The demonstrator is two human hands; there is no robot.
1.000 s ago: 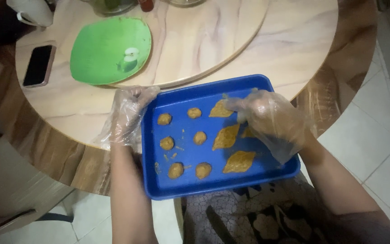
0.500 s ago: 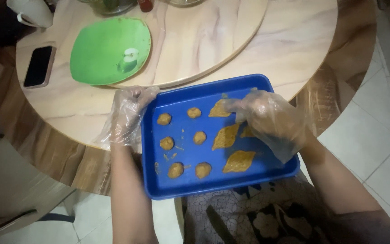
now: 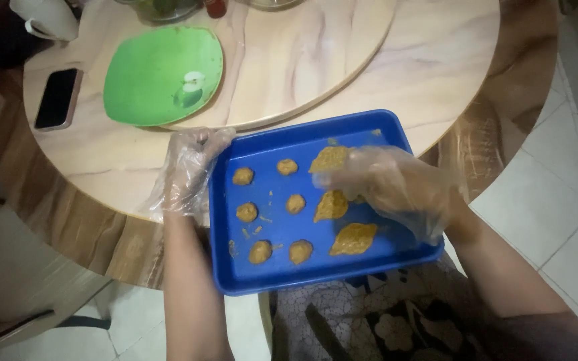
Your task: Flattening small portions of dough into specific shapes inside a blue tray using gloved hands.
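A head-worn camera looks down on two hands in loose clear plastic gloves, working over a blue tray [image 3: 396,257] that sits at the near edge of a round marble-patterned bench [image 3: 436,60] with a brown wood rim.

The left hand [image 3: 192,167] has its grip closed on the tray's left rim near the far corner, with the fingers curled over the edge.

The right hand [image 3: 386,184] hovers over the right half of the tray, palm down, fingers pointing left. Its grip looks loosely curled above the dough; the glove blurs the fingertips, so it is impossible to tell whether it pinches anything.

On the tray, to the left of the right hand's grip, lie small round dough balls [image 3: 294,203], golden brown, set out in two columns. Directly at and below that grip lie three flattened leaf-shaped dough pieces [image 3: 354,238]: one at the fingertips near the tray's far side, one just under the fingers, and one nearer the person, clear of the hand.

Beyond the left hand's grip, farther across the bench, a green square plate [image 3: 148,80] rests partly on a raised round turntable [image 3: 316,60]. Left of the plate lies a dark phone [image 3: 56,97], face up. A white cup [image 3: 47,17] stands at the far left edge. Below the tray, patterned dark fabric covers the person's lap [image 3: 369,327], and pale floor tiles [image 3: 550,207] show to the right.
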